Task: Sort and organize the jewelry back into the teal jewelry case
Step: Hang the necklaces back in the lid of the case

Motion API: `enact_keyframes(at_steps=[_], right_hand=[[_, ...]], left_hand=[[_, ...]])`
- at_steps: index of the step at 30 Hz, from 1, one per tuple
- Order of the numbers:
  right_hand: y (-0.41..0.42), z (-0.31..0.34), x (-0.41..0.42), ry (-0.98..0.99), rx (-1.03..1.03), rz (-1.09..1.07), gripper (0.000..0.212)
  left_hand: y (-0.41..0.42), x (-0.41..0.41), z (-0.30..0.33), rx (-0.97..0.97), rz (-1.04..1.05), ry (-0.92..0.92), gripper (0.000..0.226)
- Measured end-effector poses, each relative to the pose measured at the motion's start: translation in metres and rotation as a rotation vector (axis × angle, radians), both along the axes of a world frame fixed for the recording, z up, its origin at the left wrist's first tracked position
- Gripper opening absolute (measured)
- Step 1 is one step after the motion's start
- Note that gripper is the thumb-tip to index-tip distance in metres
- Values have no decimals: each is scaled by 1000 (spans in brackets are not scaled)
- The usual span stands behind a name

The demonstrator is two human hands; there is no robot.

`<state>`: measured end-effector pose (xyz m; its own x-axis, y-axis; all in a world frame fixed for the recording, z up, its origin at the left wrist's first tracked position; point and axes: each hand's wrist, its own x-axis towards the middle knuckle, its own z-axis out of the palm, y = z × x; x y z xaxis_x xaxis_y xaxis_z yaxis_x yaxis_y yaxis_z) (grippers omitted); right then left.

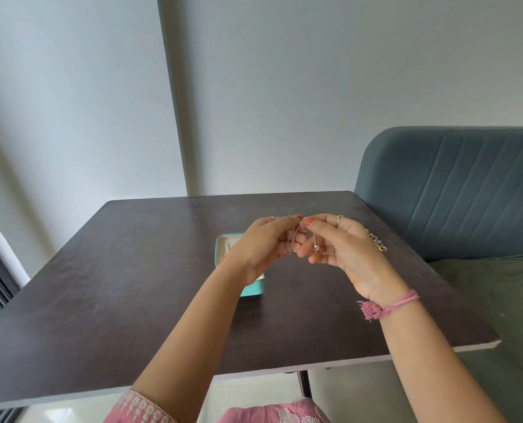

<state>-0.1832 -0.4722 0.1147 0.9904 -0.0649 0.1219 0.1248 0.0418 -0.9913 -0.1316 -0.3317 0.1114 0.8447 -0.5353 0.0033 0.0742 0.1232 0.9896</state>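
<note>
Both hands are raised above the middle of the worktop (pixel 132 288) — the left hand (pixel 264 248) and right hand (pixel 342 251) each pinch a thin chain (pixel 293 242) at the fingertips, its small pendant (pixel 316 248) hanging between them. The open teal case (pixel 223 248) lies just behind the left wrist — more jewelry (pixel 379 242) sits near the right edge.

The surface (pixel 132 270) is dark brown with a faint wood grain. The jewelry case (pixel 252 290) is teal, pale inside. The sofa (pixel 455 190) is blue-grey with slanted stitched stripes. The wrist thread (pixel 388 305) is pink, the nails (pixel 310 221) orange-red, and the sleeve (pixel 138 407) pink with white embroidery.
</note>
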Motion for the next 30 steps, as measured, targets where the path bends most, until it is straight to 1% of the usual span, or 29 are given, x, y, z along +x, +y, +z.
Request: enact_keyframes(at_steps=[4, 7, 10, 17, 20, 23, 26, 30], right_hand=[[11, -4, -1, 9, 122, -29, 12], [17, -8, -2, 5, 236, -37, 12], [21, -15, -5, 26, 307, -42, 9], [14, -20, -10, 90, 415, -38, 11], [9, -20, -9, 112, 325, -86, 8], [10, -18, -7, 113, 216, -124, 10], [12, -14, -4, 97, 181, -102, 10], [13, -12, 1, 66, 129, -154, 9]], left_hand=[[0, 0, -3, -77, -44, 221, 36], [2, 1, -2, -170, -51, 289, 33], [7, 2, 1, -263, -44, 292, 27], [12, 5, -2, -263, -138, 224, 47], [13, 4, -2, -273, -164, 224, 47], [11, 1, -1, -250, -173, 220, 47], [9, -2, -1, -256, -164, 235, 45], [8, 0, -1, -235, -141, 227, 38]])
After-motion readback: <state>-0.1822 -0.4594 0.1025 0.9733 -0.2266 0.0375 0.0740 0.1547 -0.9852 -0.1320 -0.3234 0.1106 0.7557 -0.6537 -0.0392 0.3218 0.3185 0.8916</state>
